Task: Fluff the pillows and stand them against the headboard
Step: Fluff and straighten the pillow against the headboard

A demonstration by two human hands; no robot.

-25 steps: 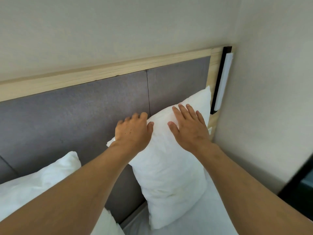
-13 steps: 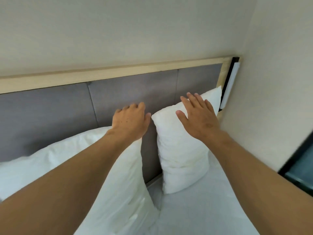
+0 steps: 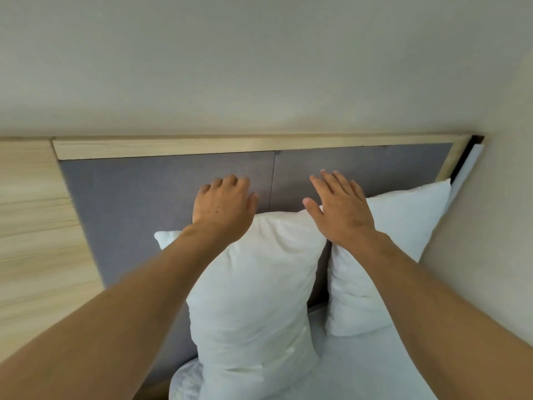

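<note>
Resting on the top edge of the near pillow (image 3: 253, 284), the left hand (image 3: 223, 209) is curling its fingers loosely over it, gripping nothing firmly. The right hand (image 3: 340, 206) is lying flat and open across the gap between both pillows. The far pillow (image 3: 403, 226) is standing against the grey headboard (image 3: 144, 192), on the bed (image 3: 375, 365).

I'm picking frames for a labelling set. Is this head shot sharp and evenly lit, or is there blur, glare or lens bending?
Head view: soft, even light, no glare; faint shadow in the gap between the left pillow and the right pillow. Head view: both hands, left hand and right hand, look fairly sharp, the forearms softer near the frame. Head view: wide-angle bending curves the headboard rail and tilts the walls.
</note>
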